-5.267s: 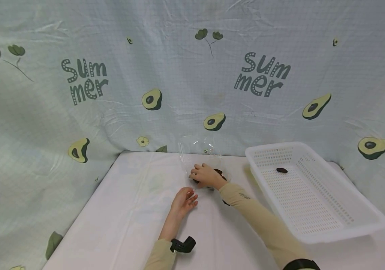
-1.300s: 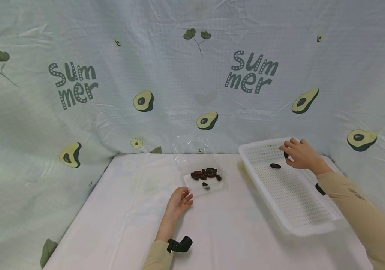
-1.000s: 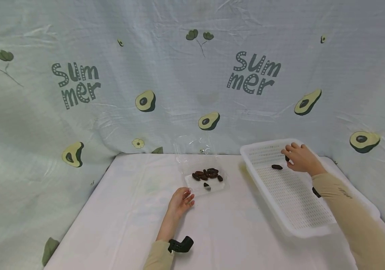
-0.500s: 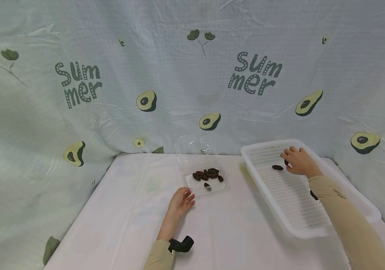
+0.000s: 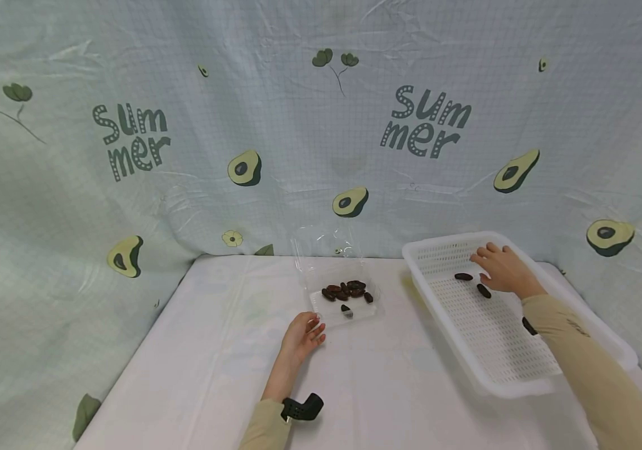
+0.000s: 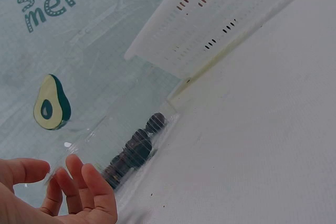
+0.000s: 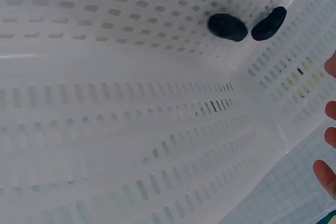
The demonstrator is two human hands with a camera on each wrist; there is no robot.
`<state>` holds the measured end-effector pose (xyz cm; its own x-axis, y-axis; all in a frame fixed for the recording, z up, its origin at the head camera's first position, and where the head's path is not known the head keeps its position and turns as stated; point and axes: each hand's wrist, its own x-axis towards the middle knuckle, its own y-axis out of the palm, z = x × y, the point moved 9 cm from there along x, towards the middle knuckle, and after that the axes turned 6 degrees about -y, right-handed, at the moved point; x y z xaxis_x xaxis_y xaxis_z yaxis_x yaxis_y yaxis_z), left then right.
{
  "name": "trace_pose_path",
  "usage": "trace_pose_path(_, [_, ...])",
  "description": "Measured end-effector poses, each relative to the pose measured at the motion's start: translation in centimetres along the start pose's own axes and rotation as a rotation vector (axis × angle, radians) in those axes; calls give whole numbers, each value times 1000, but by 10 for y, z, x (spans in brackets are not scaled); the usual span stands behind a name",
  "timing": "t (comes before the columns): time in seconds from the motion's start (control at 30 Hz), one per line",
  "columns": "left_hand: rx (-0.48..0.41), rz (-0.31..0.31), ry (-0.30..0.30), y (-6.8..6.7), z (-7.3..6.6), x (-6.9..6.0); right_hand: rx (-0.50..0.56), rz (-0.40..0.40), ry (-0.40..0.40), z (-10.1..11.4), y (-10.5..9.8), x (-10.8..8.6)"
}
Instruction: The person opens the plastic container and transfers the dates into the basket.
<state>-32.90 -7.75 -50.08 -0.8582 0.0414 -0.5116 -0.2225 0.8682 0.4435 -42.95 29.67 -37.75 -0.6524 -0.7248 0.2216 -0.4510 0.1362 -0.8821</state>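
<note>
In the head view, my right hand hovers over the white basket with its fingers apart and nothing between them. Just below its fingertips lies one dark date, and a second date lies to its left on the basket floor. Both also show in the right wrist view. My left hand is at the near left corner of a clear plastic box; thumb and forefinger appear to pinch its edge. Several brown dates sit in that box, one near its front. Its clear lid stands raised behind.
A white cloth covers the table. Behind and at the sides hangs a pale curtain with avocado prints. The basket's raised walls stand right of the box, with a strip of table between them. Each wrist carries a black band.
The right hand went from the plastic box to the basket holding a date. It lowered the date and let go; two dates now lie there instead of one. The left hand stayed put.
</note>
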Motion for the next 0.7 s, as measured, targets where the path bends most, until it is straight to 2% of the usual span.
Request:
trace_pose_path(0.1, [-3, 9, -16, 2, -1, -1, 18, -89, -21, 3, -9, 3])
trace_pose_path(0.2, [-2, 7, -7, 2, -2, -1, 46, -179, -50, 8, -23, 9])
trace_pose_path(0.33, [3, -5, 23, 0, -1, 1, 85, -256, -95, 22, -47, 19])
trace_pose_path(0.37, [-7, 37, 40, 0, -1, 4, 95, -269, -105, 26, -53, 22])
trace_pose_path(0.53, [-13, 49, 44, 0, 1, 7, 118, -279, -127, 43, -74, 36])
trace_pose_path(0.57, [-11, 49, 36, 0, 1, 7, 124, -282, -133, 46, -76, 39])
trace_pose_path(0.6, [-1, 6, 18, 0, 1, 4, 128, -286, -142, 49, -79, 42])
trace_pose_path(0.7, [-1, 20, 5, 1, 0, 2, 146, -320, -174, 59, -89, 49])
